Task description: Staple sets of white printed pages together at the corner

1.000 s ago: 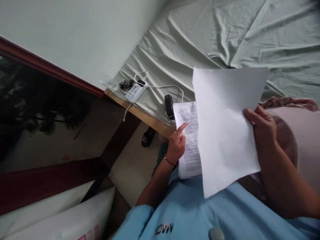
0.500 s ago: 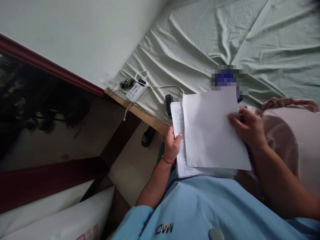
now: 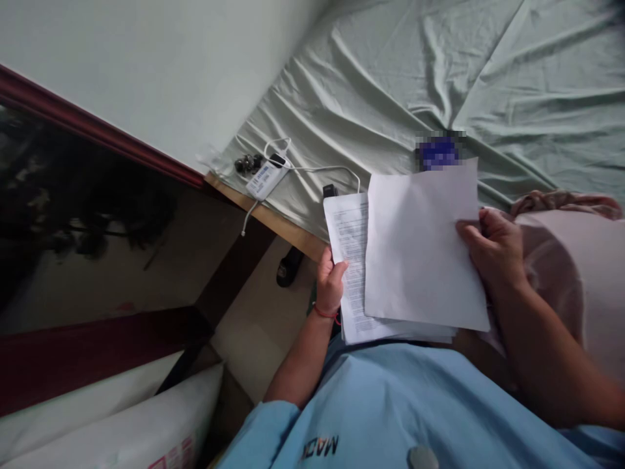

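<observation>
- The sheet (image 3: 420, 247) overlaps the stack (image 3: 349, 241), blank side up; whether they touch is unclear. It should be light, floppy, easily creased, best pinched along an edge.
- Right hand (image 3: 495, 251), right of the stack: closed, thumb uppermost, pinching the sheet's edge.
- Left hand (image 3: 330, 281), at the stack's left edge: closed on it.
- Bed (image 3: 381, 71): beyond the stack.
</observation>
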### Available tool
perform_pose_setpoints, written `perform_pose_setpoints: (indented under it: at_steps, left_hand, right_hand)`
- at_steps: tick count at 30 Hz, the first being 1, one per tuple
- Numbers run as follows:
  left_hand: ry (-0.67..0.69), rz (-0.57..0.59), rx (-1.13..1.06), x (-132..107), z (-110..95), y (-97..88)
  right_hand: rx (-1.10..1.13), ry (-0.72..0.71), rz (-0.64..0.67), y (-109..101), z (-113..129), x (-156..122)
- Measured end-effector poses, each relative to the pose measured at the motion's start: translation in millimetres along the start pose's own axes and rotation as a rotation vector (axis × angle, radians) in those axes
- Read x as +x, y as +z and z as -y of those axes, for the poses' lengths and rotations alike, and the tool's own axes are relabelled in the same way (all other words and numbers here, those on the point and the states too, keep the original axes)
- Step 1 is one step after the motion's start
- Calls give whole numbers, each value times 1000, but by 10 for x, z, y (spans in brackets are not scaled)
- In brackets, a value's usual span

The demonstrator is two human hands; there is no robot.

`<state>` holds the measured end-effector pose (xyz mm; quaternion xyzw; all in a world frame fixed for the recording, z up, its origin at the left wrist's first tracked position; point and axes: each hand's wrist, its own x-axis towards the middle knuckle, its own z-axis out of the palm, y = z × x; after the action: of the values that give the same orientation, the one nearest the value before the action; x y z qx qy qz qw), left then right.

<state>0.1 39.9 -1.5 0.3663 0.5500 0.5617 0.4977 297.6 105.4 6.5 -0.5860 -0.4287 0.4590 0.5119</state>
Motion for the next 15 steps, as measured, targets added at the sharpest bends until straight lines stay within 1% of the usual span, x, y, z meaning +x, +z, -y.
perform_pose_setpoints:
  at_steps: [4, 7, 10, 12, 13, 15]
  left_hand:
    - [-17, -1, -31, -10, 16, -9]
    - [-19, -4, 15, -20, 34, -22]
    - [32, -54, 171, -39, 40, -26]
    - [65, -96, 270, -53, 33, -20]
    - [77, -106, 302, -58, 26, -15]
    - [99, -92, 337, -63, 7, -3]
  right_hand:
    - [41, 15, -36, 32, 56, -16]
    - [111, 27, -24, 68, 101, -48]
    - [157, 42, 30, 119, 140, -111]
    - [127, 40, 73, 149, 156, -158]
    - [103, 39, 95, 161, 161, -178]
    - [76, 39, 140, 178, 169, -209]
